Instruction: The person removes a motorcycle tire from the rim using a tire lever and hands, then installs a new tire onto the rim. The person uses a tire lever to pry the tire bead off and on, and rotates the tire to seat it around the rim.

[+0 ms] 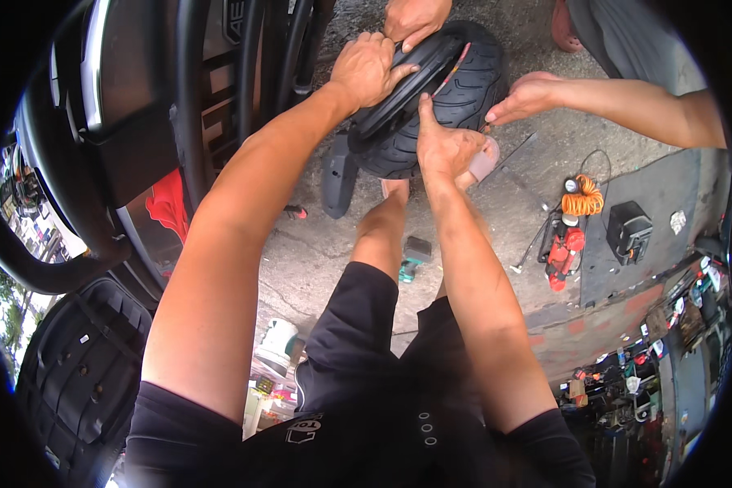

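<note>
A black treaded tyre stands tilted on the floor at the top centre, a coloured stripe along its tread. Against its left side lies a smooth black ring; whether it is an inner tube or the tyre's own edge I cannot tell. My left hand grips this ring from above, thumb pointing right. Low on the tread, my right hand holds the tyre, its thumb stretched upward and its other fingers partly hidden. Another person's hand touches the tyre's top, and that person's other hand reaches to its right side.
A vehicle with thick black bars stands close on the left. A dark grey cover-like part lies by the tyre. Farther right are a red floor jack, a coiled orange air hose and a black case. A green power tool sits between my legs.
</note>
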The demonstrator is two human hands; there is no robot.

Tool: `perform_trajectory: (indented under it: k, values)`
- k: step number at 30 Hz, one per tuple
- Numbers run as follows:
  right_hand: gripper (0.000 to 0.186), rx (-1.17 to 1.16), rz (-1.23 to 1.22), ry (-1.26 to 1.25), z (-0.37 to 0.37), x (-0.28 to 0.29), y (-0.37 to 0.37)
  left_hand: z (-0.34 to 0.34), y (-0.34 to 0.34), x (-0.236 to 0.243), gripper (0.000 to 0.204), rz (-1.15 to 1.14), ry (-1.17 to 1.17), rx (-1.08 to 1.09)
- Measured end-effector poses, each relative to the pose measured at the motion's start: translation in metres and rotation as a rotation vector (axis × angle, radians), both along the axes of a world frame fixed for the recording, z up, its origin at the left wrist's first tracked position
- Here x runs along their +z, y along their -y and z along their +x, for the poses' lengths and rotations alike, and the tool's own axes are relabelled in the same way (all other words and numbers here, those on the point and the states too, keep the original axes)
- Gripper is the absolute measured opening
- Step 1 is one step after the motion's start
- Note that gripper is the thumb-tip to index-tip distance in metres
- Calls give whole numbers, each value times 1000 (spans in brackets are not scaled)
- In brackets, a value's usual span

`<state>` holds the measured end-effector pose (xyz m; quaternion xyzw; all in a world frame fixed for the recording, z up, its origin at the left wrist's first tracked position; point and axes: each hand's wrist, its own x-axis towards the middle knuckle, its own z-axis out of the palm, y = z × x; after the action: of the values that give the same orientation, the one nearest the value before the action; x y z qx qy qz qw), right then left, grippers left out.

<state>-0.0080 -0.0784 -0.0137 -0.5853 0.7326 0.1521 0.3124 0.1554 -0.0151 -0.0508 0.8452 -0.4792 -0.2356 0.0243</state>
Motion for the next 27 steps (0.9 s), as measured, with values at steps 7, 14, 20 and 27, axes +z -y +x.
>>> perform_trajectory:
  k: [7,14,20,27]
  values:
    - [126,8,-98,76,-4,-13,-15,-18,-12,-30,65,-280,130,162]
    - [132,-33,-97,205,0,-10,-27,-3,-13,-48,66,-286,142,190]
    - [80,47,110,604,-89,-5,18,-2,-25,-53,73,-291,79,237]
    - [28,-552,467,309,-355,-210,64,16,-35,-65,83,-248,176,138]
